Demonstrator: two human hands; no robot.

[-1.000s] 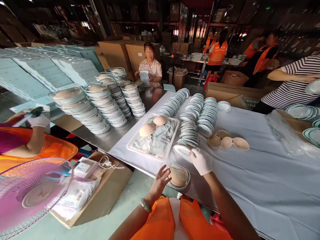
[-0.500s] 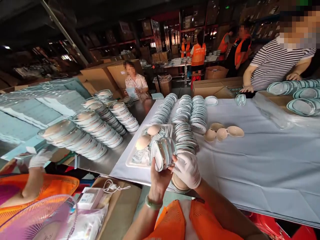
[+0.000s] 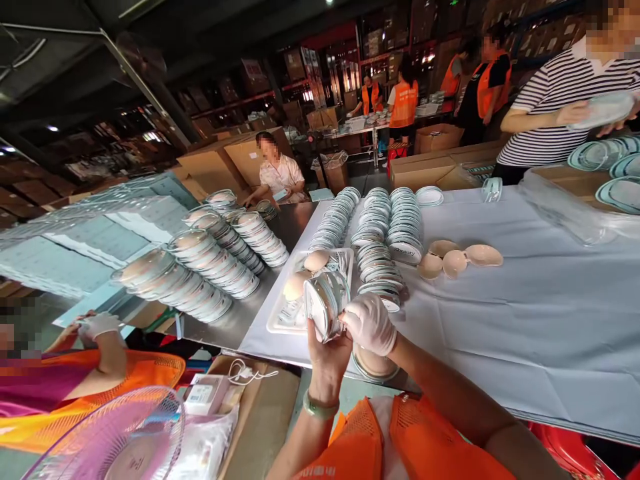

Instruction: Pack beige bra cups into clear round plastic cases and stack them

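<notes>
My bare left hand (image 3: 329, 357), with a pale bangle on its wrist, holds a round clear plastic pack (image 3: 320, 308) with a white face and teal rim upright over the table's front edge. My gloved right hand (image 3: 374, 325) pinches the near right edge of this pack; its fingertips are partly hidden. Behind the pack lies a white tray (image 3: 273, 325) with two beige bra cups (image 3: 316, 261) and small printed packets. Right of it runs a row of similar packs (image 3: 381, 270). Another beige piece (image 3: 375, 365) in clear plastic sits below my right hand.
Joined beige cups (image 3: 455, 263) lie on the white-covered table (image 3: 505, 333). Stacked packs (image 3: 213, 267) stand on the metal table at left. A co-worker's gloved hand (image 3: 100, 325), a pink basket (image 3: 150, 427) and a carton are nearby. A person in stripes (image 3: 550, 107) works at right.
The view has shifted a little, so most things sit farther right. My right fingers have closed in on the pack's edge. The person in stripes has lifted a pack off the table.
</notes>
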